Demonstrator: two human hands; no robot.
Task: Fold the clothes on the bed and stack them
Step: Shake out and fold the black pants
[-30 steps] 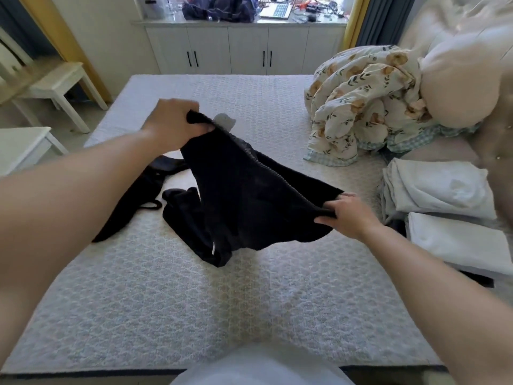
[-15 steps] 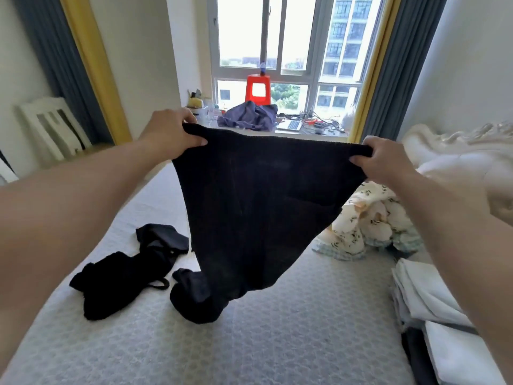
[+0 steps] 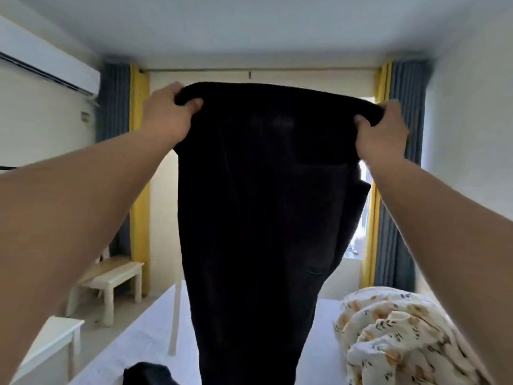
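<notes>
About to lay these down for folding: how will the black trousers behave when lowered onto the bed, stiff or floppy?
Likely floppy: the black trousers hang straight down from where the left hand and right hand grip the waistband. They will probably crumple on the bed unless lowered slowly. The cloth looks thick, so perhaps fairly heavy.

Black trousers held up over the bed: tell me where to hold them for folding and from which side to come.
Hold the black trousers by the waistband, one corner in each hand, coming from the near side as the left hand and right hand do now. The top edge is stretched flat between them and the legs hang straight down toward the bed, so the cloth is already spread for folding.
</notes>
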